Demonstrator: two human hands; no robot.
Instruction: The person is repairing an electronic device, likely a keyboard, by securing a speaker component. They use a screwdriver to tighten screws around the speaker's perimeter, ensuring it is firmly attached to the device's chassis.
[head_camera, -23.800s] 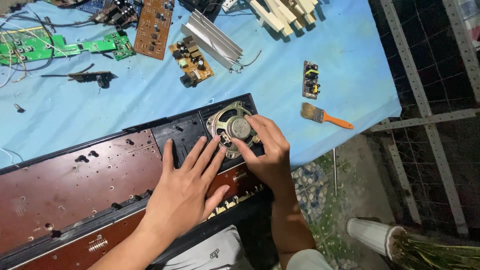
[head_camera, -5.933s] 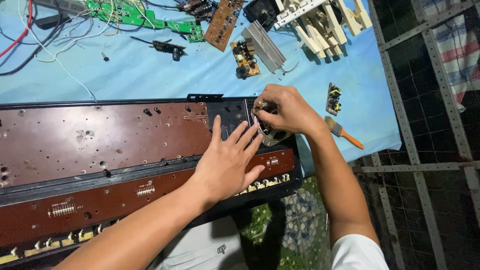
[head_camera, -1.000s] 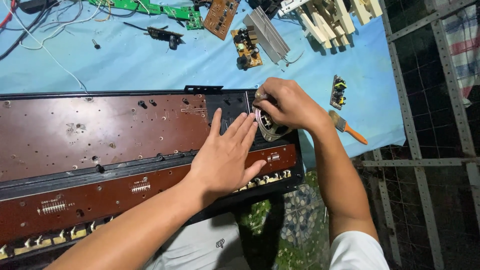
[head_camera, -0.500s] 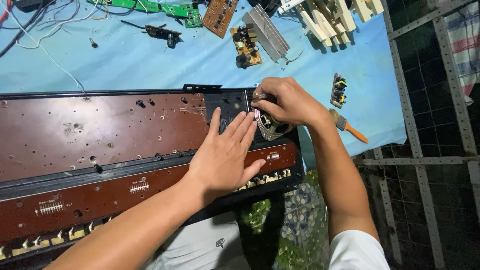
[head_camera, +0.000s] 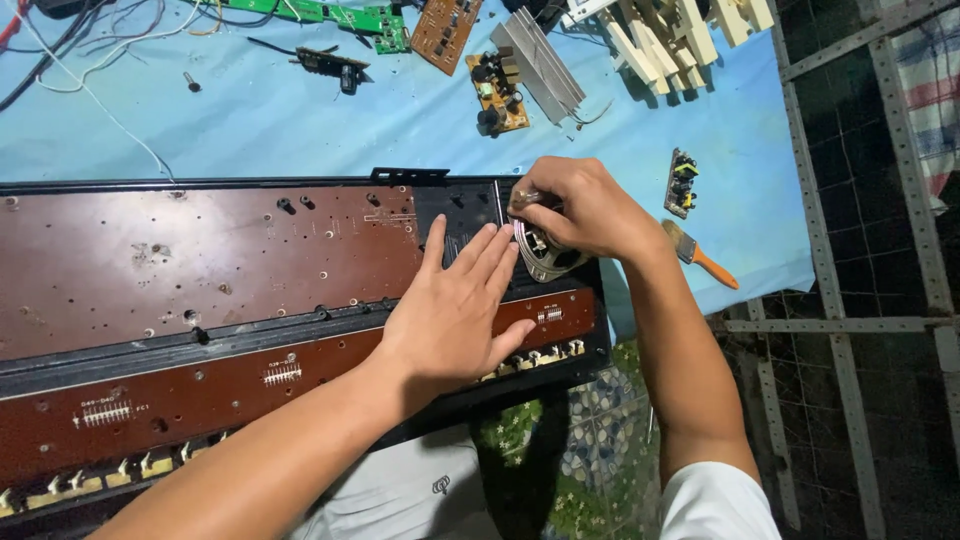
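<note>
On the left I see the long black case (head_camera: 300, 340) of an opened keyboard, lying on a blue cloth (head_camera: 250, 130). Inside the case there are two brown boards (head_camera: 180, 260), and at its right end a round speaker (head_camera: 548, 258) sits in its corner, a little tilted. My left hand (head_camera: 450, 315) lies flat on the case just beside the speaker, palm down, the fingers stretched and spread a little, holding nothing. My right hand (head_camera: 585, 210) comes from the right side over the speaker, the fingers curled around its upper rim and gripping it; the forearm goes down to the lower edge of the view. Behind the case I see green circuit boards (head_camera: 330, 14), a small board (head_camera: 497, 90) and white keys (head_camera: 680, 30). To the right, near the table edge, a brush (head_camera: 700, 255) with orange handle lies.
</note>
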